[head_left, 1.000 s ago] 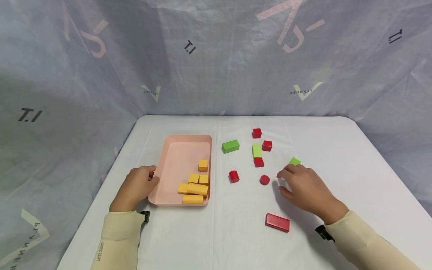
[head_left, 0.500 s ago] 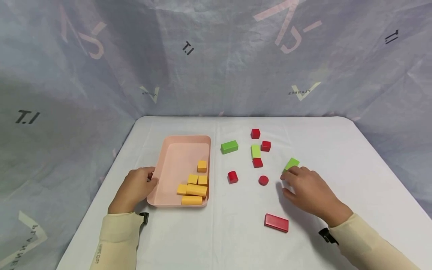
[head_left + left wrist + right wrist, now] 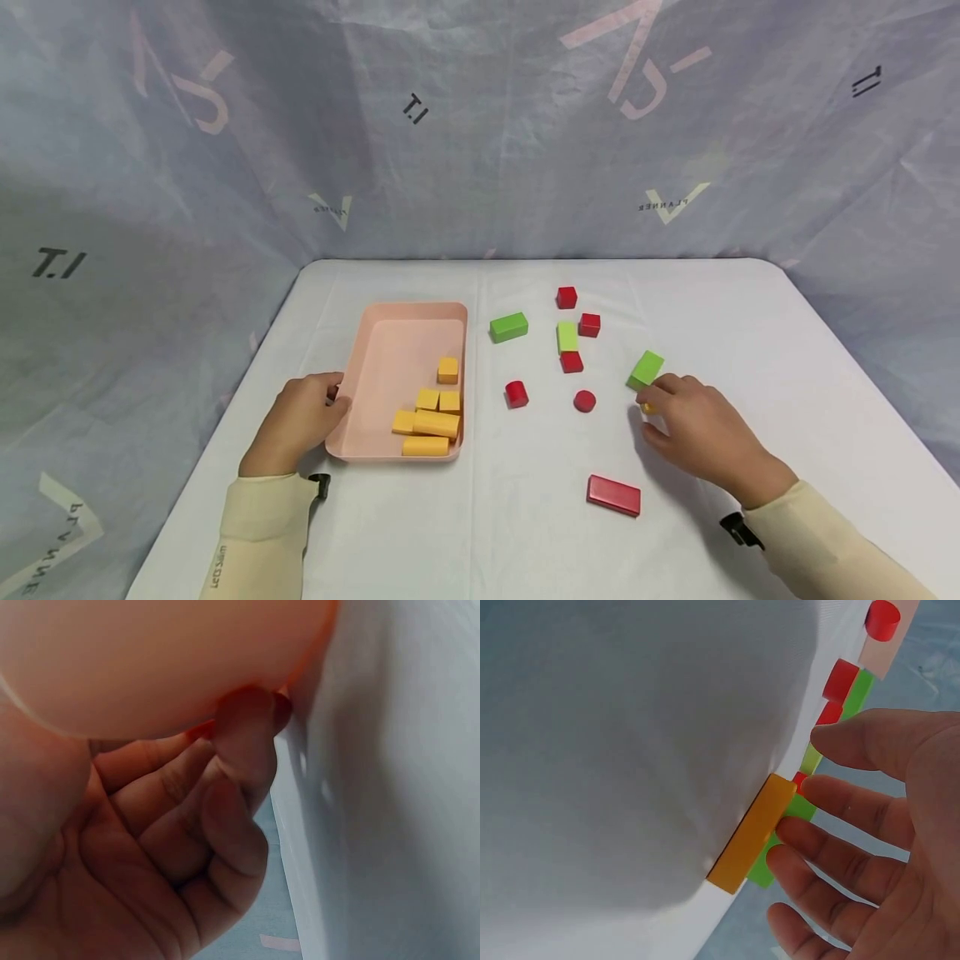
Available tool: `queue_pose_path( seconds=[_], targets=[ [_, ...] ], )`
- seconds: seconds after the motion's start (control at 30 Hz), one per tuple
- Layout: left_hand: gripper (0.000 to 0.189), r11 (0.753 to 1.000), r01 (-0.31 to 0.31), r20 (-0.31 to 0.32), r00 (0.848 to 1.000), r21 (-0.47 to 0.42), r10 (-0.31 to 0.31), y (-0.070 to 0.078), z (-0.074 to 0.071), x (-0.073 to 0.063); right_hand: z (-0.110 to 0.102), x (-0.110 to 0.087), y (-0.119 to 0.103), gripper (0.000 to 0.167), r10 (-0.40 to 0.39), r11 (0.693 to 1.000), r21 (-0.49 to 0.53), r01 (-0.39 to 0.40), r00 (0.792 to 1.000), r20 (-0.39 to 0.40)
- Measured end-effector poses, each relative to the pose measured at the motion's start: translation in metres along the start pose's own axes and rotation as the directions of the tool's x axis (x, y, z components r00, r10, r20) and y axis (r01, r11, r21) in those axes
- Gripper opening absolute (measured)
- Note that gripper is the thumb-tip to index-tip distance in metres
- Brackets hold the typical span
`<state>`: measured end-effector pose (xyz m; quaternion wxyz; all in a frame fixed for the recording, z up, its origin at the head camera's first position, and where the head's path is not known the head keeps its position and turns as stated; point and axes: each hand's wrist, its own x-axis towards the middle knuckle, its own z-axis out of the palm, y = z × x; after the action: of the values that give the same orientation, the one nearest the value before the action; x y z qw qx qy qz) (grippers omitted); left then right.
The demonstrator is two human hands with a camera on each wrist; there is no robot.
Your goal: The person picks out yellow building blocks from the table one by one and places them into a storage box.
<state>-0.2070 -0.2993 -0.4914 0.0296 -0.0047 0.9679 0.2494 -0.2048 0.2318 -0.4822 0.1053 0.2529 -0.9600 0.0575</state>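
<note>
My left hand (image 3: 298,421) holds the left wall of a pink tray (image 3: 397,354); in the left wrist view its curled fingertips (image 3: 244,739) reach under the tray's edge. My right hand (image 3: 693,429) hovers at the right side of the table with relaxed, spread fingers and nothing between them. Just beyond its fingertips lies an oblong orange block (image 3: 751,836) on the white cloth, mostly hidden by the hand in the head view. Right behind that block is a green block (image 3: 645,370). Inside the tray are several yellow-orange blocks (image 3: 437,423), cubes and cylinders among them.
Between tray and right hand lie a green block (image 3: 509,327), a lime block (image 3: 567,337), a red cylinder (image 3: 517,394), a red disc (image 3: 585,402) and several small red blocks (image 3: 567,297). A long red block (image 3: 613,496) lies nearer. Grey fabric (image 3: 480,167) hangs behind the table.
My right hand has shifted slightly right and nearer to me, uncovering the green block and a bit of the orange block. The left hand keeps its hold on the tray.
</note>
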Motion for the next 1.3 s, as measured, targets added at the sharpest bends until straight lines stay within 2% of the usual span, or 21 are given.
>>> queue_pose_path(
  seconds=[0.23,0.6,0.83,1.3],
  targets=[
    [0.042,1.000,0.007,0.001,1.000,0.002,-0.007,0.002,-0.001,0.000,0.001,-0.004,0.006,0.034,0.009,1.000,-0.001,-0.009,1.000,-0.001],
    [0.036,1.000,-0.020,-0.013,1.000,-0.004,0.020,-0.002,0.001,0.000,0.001,-0.006,0.015,0.033,0.039,0.999,-0.001,-0.039,0.999,-0.014],
    [0.033,1.000,-0.020,-0.012,1.000,0.000,0.020,-0.002,0.000,0.000,0.001,-0.006,0.019,0.035,0.078,0.997,-0.009,-0.078,0.997,0.028],
    [0.033,1.000,-0.024,-0.009,1.000,-0.009,0.024,-0.001,0.000,0.001,0.006,-0.005,0.030,0.040,0.102,0.995,-0.012,-0.102,0.994,0.048]
  ],
)
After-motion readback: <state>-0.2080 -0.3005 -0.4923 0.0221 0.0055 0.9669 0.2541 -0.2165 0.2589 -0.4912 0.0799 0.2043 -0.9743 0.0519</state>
